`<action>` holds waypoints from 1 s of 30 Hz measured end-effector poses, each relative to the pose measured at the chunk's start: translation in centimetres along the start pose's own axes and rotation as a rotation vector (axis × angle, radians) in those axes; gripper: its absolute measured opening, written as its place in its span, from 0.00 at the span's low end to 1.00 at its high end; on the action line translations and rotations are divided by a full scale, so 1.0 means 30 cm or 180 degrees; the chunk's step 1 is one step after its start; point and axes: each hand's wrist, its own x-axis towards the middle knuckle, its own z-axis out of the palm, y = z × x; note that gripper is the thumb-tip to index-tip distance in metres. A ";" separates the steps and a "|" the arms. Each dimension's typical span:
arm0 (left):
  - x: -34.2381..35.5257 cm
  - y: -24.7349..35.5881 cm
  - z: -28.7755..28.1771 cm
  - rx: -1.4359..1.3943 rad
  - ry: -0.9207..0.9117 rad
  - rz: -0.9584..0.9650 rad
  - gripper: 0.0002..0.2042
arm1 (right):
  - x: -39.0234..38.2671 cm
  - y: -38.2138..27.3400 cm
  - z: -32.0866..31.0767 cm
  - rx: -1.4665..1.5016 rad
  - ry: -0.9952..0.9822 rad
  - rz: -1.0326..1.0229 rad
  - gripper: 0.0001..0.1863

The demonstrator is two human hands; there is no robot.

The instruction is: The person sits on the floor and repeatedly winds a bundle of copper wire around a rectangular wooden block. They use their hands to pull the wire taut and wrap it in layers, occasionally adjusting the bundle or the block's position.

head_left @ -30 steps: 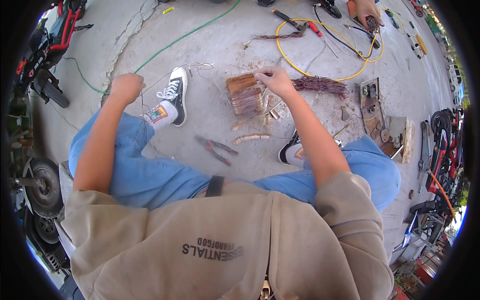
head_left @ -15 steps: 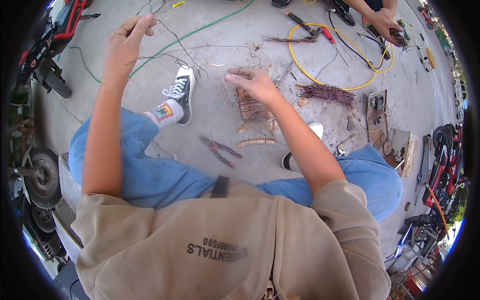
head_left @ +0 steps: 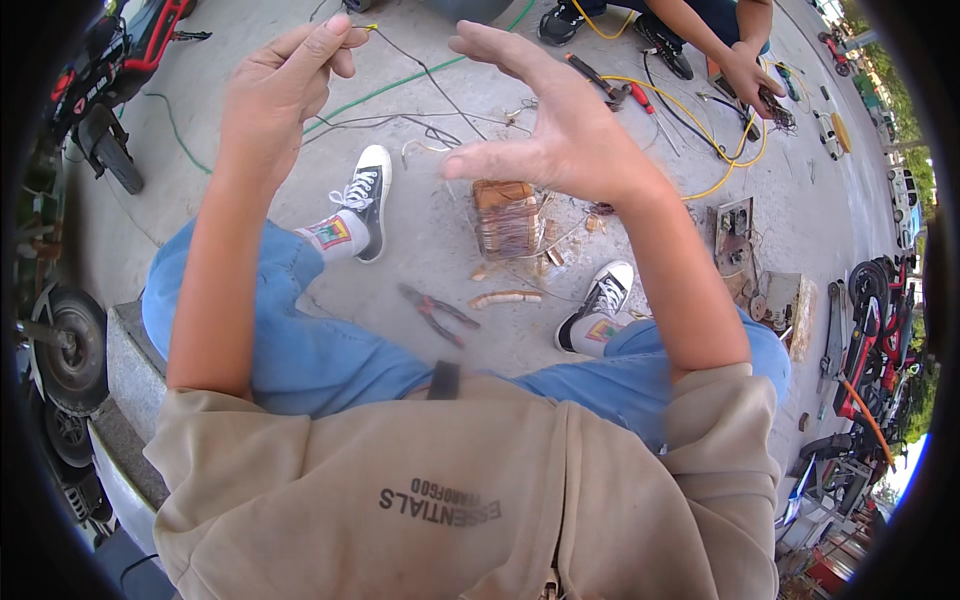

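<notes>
At the upper left, my left hand [head_left: 285, 95] is closed in a pinch on the end of a thin dark wire [head_left: 425, 68]. The wire runs down to the right, toward other loose strands on the concrete. My right hand [head_left: 565, 130] is raised opposite it, empty, with thumb and fingers spread wide. Beneath the right hand lies a block-shaped wire-wound coil [head_left: 507, 232] with brownish wrapping. Pliers with red and black handles [head_left: 440, 312] rest between my feet, beside a curved tan strip [head_left: 505, 298].
Another person's hand [head_left: 745, 80] holds a wire bundle at the upper right. Near it lie a red-handled screwdriver [head_left: 642, 96] and a yellow hose [head_left: 690, 105]. A green hose [head_left: 385, 88] crosses the ground. Dismantled metal parts [head_left: 735, 235] sit right; a motorbike wheel [head_left: 68, 350] stands left.
My right hand has risen and moved away from me, its fingers opening from a near-pinch to a wide spread. The left hand has shifted slightly right, still pinching the wire.
</notes>
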 end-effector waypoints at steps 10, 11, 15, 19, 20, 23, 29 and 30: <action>-0.044 0.269 0.295 -0.1971 -0.1249 -0.0339 0.12 | -0.044 -0.072 0.003 0.0922 -0.0852 0.0723 0.13; -0.029 0.283 0.292 -0.2001 -0.1517 -0.0435 0.10 | -0.054 -0.109 -0.002 0.0923 -0.0532 0.0911 0.16; 0.077 0.281 0.250 -0.1620 -0.2119 -0.0031 0.13 | -0.062 -0.118 -0.165 0.1193 -0.0262 0.0857 0.22; 0.194 0.220 0.249 -0.0913 -0.2337 -0.0166 0.15 | -0.083 -0.012 -0.228 0.1336 -0.0025 0.1932 0.24; 0.213 0.211 0.251 -0.0405 -0.1925 0.0025 0.15 | -0.086 0.021 -0.233 0.0745 -0.0115 0.1648 0.24; 0.236 0.203 0.281 0.1181 -0.1056 0.1132 0.15 | -0.091 0.129 -0.250 -0.0319 -0.0412 0.1455 0.22; 0.215 0.113 0.474 0.3419 -0.1686 0.3355 0.30 | -0.052 0.140 -0.300 -0.0487 -0.0594 0.1421 0.15; 0.236 0.076 0.482 0.3636 -0.2205 0.2532 0.29 | -0.050 0.129 -0.317 -0.0040 -0.0546 0.1497 0.15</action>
